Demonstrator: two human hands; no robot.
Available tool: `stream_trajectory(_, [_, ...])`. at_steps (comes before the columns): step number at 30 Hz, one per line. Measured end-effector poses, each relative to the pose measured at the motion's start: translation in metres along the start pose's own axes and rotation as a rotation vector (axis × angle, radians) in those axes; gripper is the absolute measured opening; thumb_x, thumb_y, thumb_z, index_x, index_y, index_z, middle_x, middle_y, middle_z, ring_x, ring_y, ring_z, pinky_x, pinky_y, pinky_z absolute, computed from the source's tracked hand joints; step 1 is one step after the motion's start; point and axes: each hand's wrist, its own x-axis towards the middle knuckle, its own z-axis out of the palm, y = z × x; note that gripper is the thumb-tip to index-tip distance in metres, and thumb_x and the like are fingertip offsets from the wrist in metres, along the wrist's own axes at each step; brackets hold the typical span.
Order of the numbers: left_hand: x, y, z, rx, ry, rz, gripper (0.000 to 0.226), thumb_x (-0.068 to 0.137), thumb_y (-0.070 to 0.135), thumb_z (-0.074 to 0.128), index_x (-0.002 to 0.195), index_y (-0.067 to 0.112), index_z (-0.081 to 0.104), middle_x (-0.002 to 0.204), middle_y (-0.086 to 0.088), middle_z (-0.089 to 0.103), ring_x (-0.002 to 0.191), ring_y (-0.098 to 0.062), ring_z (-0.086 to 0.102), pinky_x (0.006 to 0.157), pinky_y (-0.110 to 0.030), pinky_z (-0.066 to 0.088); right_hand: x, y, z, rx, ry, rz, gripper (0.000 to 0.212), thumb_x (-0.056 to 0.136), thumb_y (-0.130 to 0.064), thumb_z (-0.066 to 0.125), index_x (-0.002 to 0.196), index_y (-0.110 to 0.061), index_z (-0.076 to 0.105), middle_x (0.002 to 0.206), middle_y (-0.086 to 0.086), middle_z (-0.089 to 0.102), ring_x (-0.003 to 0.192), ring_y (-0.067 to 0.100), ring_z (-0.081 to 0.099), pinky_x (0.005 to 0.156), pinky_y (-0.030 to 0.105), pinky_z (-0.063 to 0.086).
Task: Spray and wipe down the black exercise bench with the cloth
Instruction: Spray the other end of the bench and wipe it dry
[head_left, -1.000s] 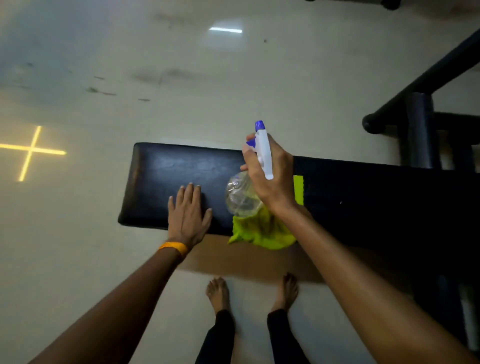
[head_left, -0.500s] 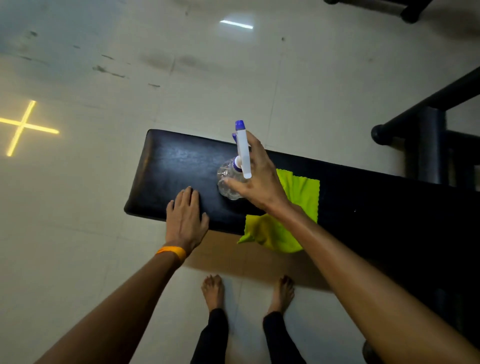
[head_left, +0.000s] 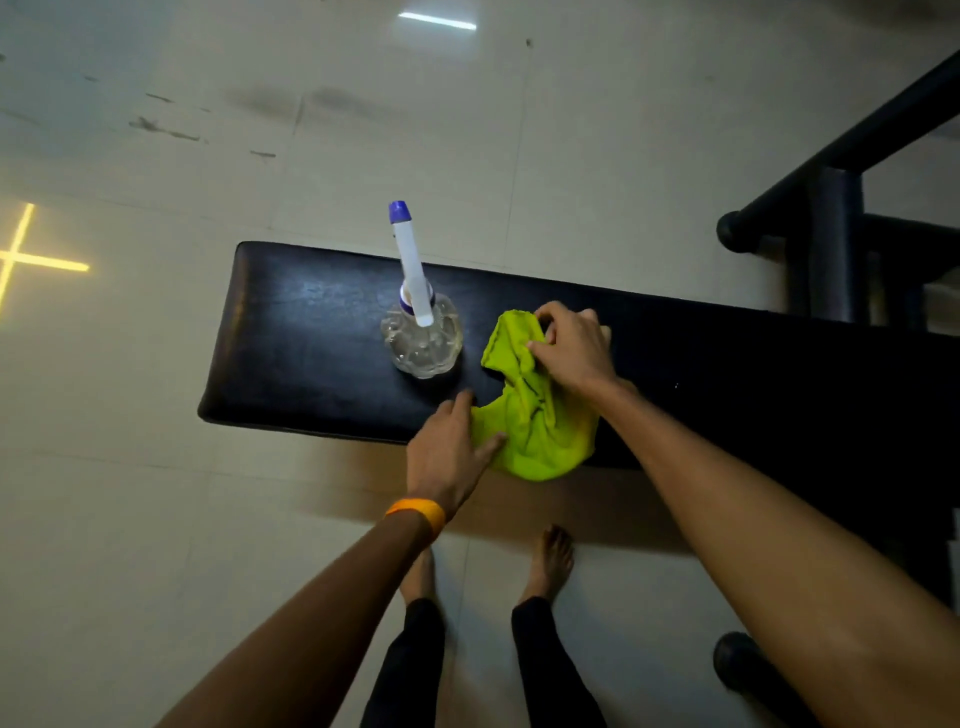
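The spray bottle (head_left: 422, 332) stands upright on the black bench (head_left: 311, 358), near the bench's left end, with no hand on it. Just right of it lies the bunched yellow-green cloth (head_left: 537, 415), partly hanging over the bench's near edge. The right hand (head_left: 571, 345) pinches the cloth's upper fold, its fingers (head_left: 537, 349) closed on the fabric. The left hand (head_left: 452, 447), an orange band (head_left: 418, 512) on its wrist, rests flat at the near edge, fingers spread apart, with its thumb on the cloth's lower left part. Bare feet (head_left: 550, 564) stand on the floor (head_left: 156, 519) below.
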Motion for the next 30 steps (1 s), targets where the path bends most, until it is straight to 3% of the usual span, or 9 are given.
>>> stream_trajectory(2, [0.003,0.005,0.005,-0.02,0.019,-0.045,0.051,0.09,0.043,0.071,0.129,0.015,0.054,0.118,-0.011,0.062,0.109,-0.036,0.062,0.078,-0.044,0.048,-0.003,0.004,-0.007,0.072,0.026,0.089,0.012,0.084,-0.033,0.072,0.09,-0.023,0.069,0.095,0.001,0.072,0.112,0.027,0.057,0.095,0.039,0.039])
stream_trajectory(6, [0.003,0.012,0.005,-0.056,0.089,-0.074,0.029,0.091,0.029,0.072,0.104,0.006,0.06,0.107,-0.017,0.055,0.101,-0.041,0.057,0.075,-0.041,0.041,-0.016,0.036,-0.031,0.379,0.057,0.233,0.027,0.082,-0.027,0.068,0.06,-0.017,0.055,0.066,-0.002,0.061,0.077,0.022,0.061,0.072,0.035,0.049])
stream_trajectory(10, [-0.004,0.04,0.001,-0.161,0.191,-0.081,0.018,0.091,0.016,0.069,0.093,0.008,0.054,0.102,-0.009,0.044,0.088,-0.036,0.054,0.07,-0.033,0.03,-0.041,0.09,-0.061,0.621,0.198,0.358,0.023,0.088,-0.02,0.063,0.067,-0.015,0.053,0.063,0.0,0.045,0.069,0.017,0.045,0.058,0.035,0.03])
stream_trajectory(14, [0.01,0.081,-0.003,-0.204,0.08,0.094,0.017,0.091,0.012,0.07,0.1,0.006,0.056,0.091,-0.008,0.058,0.085,-0.033,0.056,0.068,-0.034,0.03,-0.077,0.136,-0.098,0.941,0.304,0.426,0.015,0.077,-0.01,0.067,0.082,-0.024,0.063,0.087,0.0,0.06,0.082,0.014,0.052,0.07,0.03,0.039])
stream_trajectory(16, [0.02,0.103,-0.008,-0.173,-0.02,0.211,0.021,0.09,0.012,0.072,0.105,0.007,0.057,0.088,-0.005,0.058,0.081,-0.029,0.055,0.067,-0.034,0.033,-0.095,0.154,-0.12,1.038,0.302,0.4,0.033,0.077,-0.006,0.064,0.097,-0.032,0.069,0.102,0.003,0.064,0.086,0.015,0.055,0.073,0.031,0.043])
stream_trajectory(20, [0.036,0.152,-0.016,-0.1,-0.17,0.382,0.039,0.08,0.011,0.083,0.112,0.008,0.062,0.095,-0.004,0.061,0.081,-0.023,0.054,0.064,-0.03,0.039,-0.13,0.191,-0.159,1.159,0.288,0.39,0.033,0.086,0.005,0.055,0.098,-0.018,0.075,0.096,0.006,0.07,0.091,0.021,0.06,0.079,0.032,0.046])
stream_trajectory(22, [0.045,0.173,-0.01,-0.004,-0.189,0.439,0.041,0.075,0.009,0.087,0.111,0.008,0.068,0.1,-0.01,0.063,0.085,-0.028,0.059,0.07,-0.031,0.045,-0.149,0.21,-0.175,1.166,0.294,0.427,0.03,0.084,0.005,0.061,0.097,-0.018,0.076,0.091,0.006,0.071,0.084,0.019,0.062,0.071,0.03,0.048])
stream_trajectory(26, [0.055,0.22,0.014,-0.039,-0.072,0.328,0.038,0.07,0.011,0.087,0.105,0.008,0.072,0.102,-0.019,0.064,0.085,-0.035,0.066,0.073,-0.031,0.045,-0.181,0.254,-0.195,1.174,0.386,0.47,0.031,0.08,0.007,0.071,0.096,-0.02,0.076,0.079,0.003,0.073,0.07,0.014,0.067,0.061,0.024,0.053])
stream_trajectory(30, [0.055,0.275,0.039,-0.097,-0.239,0.069,0.052,0.054,0.014,0.094,0.099,0.009,0.069,0.089,-0.02,0.07,0.081,-0.033,0.067,0.069,-0.038,0.055,-0.204,0.295,-0.203,1.209,0.472,0.459,0.034,0.08,0.01,0.071,0.103,-0.016,0.074,0.081,-0.001,0.075,0.068,0.005,0.069,0.059,0.017,0.053])
